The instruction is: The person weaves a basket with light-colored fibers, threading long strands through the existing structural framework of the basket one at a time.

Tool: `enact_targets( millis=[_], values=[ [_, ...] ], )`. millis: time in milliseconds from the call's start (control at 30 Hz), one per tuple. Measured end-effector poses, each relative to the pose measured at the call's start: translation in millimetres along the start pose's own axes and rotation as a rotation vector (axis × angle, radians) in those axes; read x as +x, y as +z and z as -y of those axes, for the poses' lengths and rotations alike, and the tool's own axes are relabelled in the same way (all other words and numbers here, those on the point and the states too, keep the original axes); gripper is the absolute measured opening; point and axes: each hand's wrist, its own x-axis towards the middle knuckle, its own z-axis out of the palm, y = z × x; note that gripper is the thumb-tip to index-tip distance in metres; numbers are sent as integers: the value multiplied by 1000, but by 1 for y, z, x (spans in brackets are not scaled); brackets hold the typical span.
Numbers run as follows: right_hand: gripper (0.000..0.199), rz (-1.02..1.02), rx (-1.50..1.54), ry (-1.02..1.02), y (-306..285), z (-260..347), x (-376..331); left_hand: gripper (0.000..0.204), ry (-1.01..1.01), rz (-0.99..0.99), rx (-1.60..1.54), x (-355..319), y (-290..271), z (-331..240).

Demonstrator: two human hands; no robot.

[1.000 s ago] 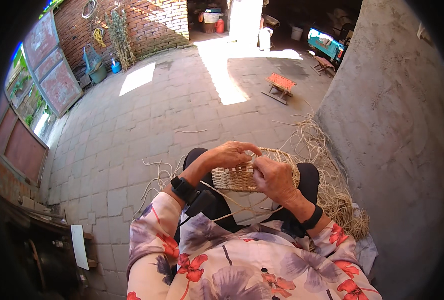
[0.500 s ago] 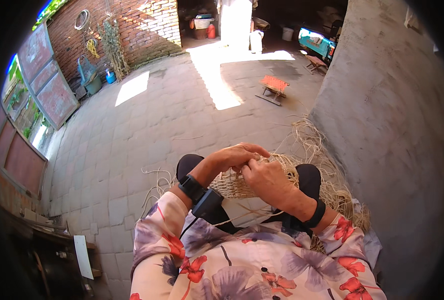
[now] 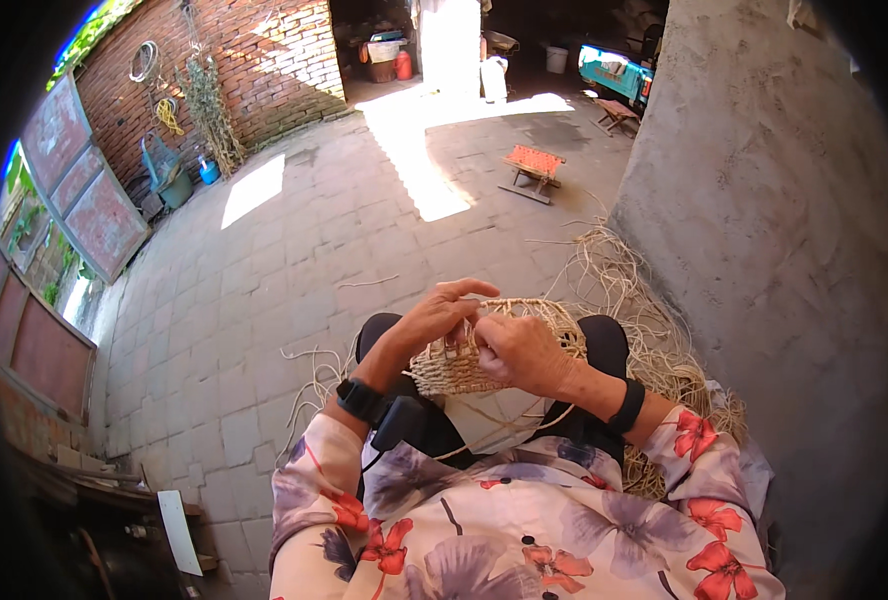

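Note:
A pale woven straw basket [image 3: 451, 372] rests on my lap between my knees, its openwork rim uppermost. My left hand [image 3: 446, 313] is at the basket's left rim, index finger stretched over it and the other fingers curled against the weave. Close beside it, my right hand [image 3: 526, 352] is closed in a pinch at the near side of the rim; whatever lies between its fingertips is hidden. A loose straw cord [image 3: 479, 445] trails below the basket across a pale sheet [image 3: 504, 415] on my lap.
A heap of loose straw cords [image 3: 679, 375] lies to my right, along the grey wall [image 3: 764, 220]. More strands [image 3: 314, 385] lie on the paving left of my knee. Ahead stands a folding stool [image 3: 534, 170] with an orange seat. A metal gate [image 3: 89, 180] is at the far left.
Both hands have shifted slightly left along the rim, and more of the basket's right side shows. The whole view has also turned a little to the right.

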Motion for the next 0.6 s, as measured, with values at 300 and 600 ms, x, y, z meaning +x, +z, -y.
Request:
enact_targets(
  millis=[300,600],
  values=[
    [9,-100,578,298,-19,-4,-2,21,653,-478,561,-27,50,24],
    [9,-478,570,744,-29,-100,-111,21,290,-887,-655,-133,-92,150]
  ],
)
